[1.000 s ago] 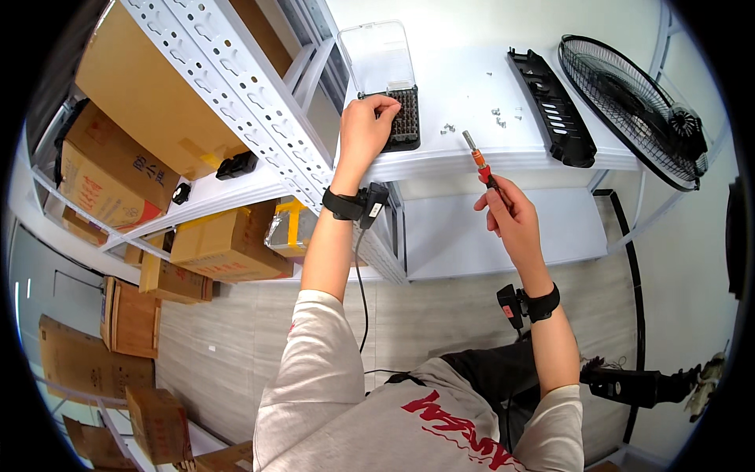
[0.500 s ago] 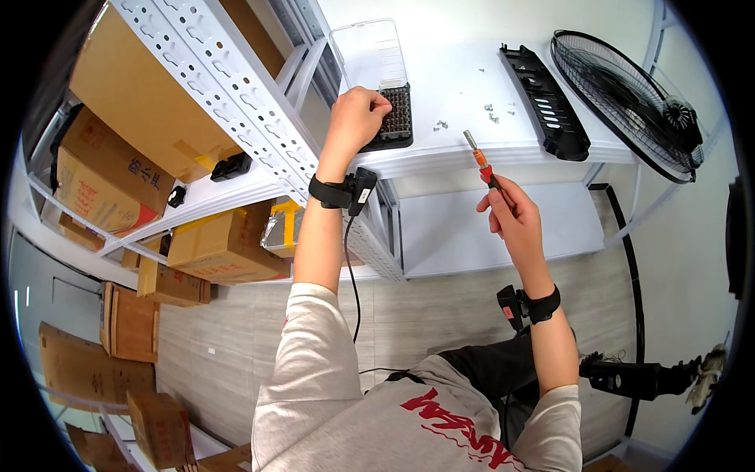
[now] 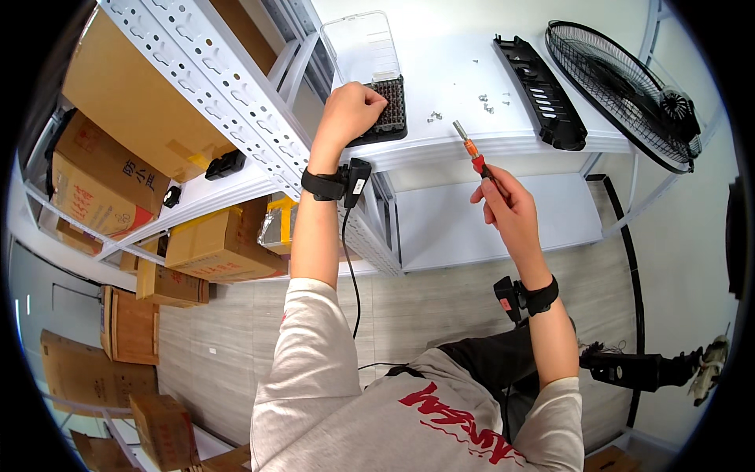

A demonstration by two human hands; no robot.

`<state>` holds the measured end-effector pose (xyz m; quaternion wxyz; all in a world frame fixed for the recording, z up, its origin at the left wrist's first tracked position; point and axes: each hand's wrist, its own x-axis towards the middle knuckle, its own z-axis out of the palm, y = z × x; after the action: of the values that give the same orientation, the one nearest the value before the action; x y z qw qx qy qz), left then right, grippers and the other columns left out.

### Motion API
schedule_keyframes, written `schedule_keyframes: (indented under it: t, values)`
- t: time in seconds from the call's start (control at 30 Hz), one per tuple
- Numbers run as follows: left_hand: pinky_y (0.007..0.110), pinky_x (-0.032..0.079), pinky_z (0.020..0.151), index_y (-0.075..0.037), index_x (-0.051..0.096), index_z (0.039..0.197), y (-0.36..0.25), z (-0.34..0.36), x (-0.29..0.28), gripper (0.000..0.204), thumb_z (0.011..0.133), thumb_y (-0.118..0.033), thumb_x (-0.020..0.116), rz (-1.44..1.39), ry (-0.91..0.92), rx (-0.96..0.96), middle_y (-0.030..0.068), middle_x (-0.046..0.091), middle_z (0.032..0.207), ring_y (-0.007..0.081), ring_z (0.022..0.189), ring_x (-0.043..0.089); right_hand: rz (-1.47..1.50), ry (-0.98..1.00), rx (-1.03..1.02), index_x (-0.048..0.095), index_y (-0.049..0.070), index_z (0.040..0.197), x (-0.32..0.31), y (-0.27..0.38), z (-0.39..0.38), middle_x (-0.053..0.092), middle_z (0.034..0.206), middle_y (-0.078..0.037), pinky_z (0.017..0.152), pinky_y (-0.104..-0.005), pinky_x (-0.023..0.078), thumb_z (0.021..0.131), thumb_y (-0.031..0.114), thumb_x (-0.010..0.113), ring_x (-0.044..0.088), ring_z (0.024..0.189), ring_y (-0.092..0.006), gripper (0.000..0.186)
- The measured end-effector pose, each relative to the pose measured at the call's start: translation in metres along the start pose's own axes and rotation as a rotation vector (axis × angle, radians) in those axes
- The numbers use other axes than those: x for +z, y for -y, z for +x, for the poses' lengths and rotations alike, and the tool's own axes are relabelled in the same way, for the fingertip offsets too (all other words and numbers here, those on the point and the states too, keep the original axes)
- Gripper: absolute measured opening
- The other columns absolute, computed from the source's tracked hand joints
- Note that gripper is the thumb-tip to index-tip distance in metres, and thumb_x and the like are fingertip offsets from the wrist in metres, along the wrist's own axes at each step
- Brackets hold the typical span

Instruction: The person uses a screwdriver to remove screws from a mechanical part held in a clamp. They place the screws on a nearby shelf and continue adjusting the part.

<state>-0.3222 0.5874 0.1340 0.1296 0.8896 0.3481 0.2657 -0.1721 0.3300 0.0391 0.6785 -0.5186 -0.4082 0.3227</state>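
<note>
My left hand [image 3: 351,112] has its fingers pinched over the black bit case [image 3: 393,110], which holds rows of small bits; what they grip, if anything, is hidden. The case's clear lid [image 3: 358,43] stands raised behind it. My right hand [image 3: 507,203] grips a red, orange and black screwdriver [image 3: 472,149], its silver end pointing up toward the shelf edge. Several small screws [image 3: 486,104] lie on the white shelf [image 3: 440,71], left of a long black slotted plastic part [image 3: 539,92]. At the right lies a black fan with a wire guard [image 3: 613,90].
A perforated white post [image 3: 204,63] stands left of my left arm, beside shelves with cardboard boxes [image 3: 224,240]. A lower white shelf [image 3: 495,220] sits beneath the upper one. A black mechanical object [image 3: 629,370] is by my right elbow; a cable [image 3: 354,307] hangs from the left wrist device.
The whole view has shifted slightly, with the scene higher in the picture. My left hand stays pinched at the bit case; my right hand still holds the screwdriver upward.
</note>
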Motion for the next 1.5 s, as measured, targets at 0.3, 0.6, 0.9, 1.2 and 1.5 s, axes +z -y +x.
schedule_keyframes:
  t: [0.3, 0.6, 0.9, 1.2, 1.5]
  values:
    - [0.033, 0.053, 0.075, 0.0, 0.073, 0.094, 0.006, -0.005, 0.007, 0.017, 0.086, -0.015, 0.069, -0.054, -0.174, 0.118, 0.0129, 0.072, 0.09, 0.0237, 0.081, 0.068, -0.001, -0.006, -0.018, 0.061, -0.001, 0.126, 0.008, 0.003, 0.012, 0.067, 0.083, -0.003, 0.055, -0.0202, 0.041, 0.1, 0.016, 0.06, 0.048, 0.06, -0.0038, 0.031]
    - [0.039, 0.051, 0.082, -0.005, 0.073, 0.091, -0.011, -0.014, -0.002, 0.012, 0.085, -0.014, 0.069, 0.07, -0.061, 0.268, 0.0116, 0.069, 0.096, 0.0312, 0.092, 0.065, 0.006, -0.001, -0.001, 0.062, 0.0, 0.125, 0.011, -0.002, 0.011, 0.067, 0.083, -0.003, 0.054, -0.0204, 0.041, 0.1, 0.017, 0.061, 0.048, 0.059, -0.0038, 0.031]
    - [0.04, 0.05, 0.085, -0.004, 0.071, 0.09, -0.019, 0.0, -0.005, 0.009, 0.085, -0.011, 0.068, 0.19, 0.011, 0.393, 0.0128, 0.066, 0.095, 0.0331, 0.094, 0.061, -0.009, -0.018, 0.001, 0.062, -0.001, 0.126, 0.005, 0.0, 0.007, 0.067, 0.083, -0.002, 0.054, -0.0203, 0.041, 0.1, 0.017, 0.061, 0.048, 0.059, -0.0039, 0.032]
    - [0.03, 0.056, 0.079, 0.001, 0.055, 0.106, -0.075, -0.029, 0.016, 0.013, 0.104, -0.011, 0.051, -1.055, -0.016, 0.24, 0.0169, 0.071, 0.106, 0.0229, 0.094, 0.069, -0.104, -0.169, -0.148, 0.063, 0.002, 0.125, -0.005, 0.016, -0.016, 0.068, 0.083, -0.002, 0.057, -0.0199, 0.042, 0.098, 0.013, 0.063, 0.05, 0.062, -0.0038, 0.029]
    - [0.034, 0.061, 0.08, 0.001, 0.053, 0.109, -0.187, -0.047, 0.074, 0.014, 0.104, -0.012, 0.048, -1.463, 0.288, 0.206, 0.0232, 0.068, 0.107, 0.0264, 0.091, 0.072, -0.363, -0.45, -0.242, 0.066, 0.001, 0.122, -0.065, 0.063, -0.063, 0.068, 0.078, -0.005, 0.064, -0.0221, 0.046, 0.094, 0.01, 0.067, 0.057, 0.069, -0.0065, 0.029]
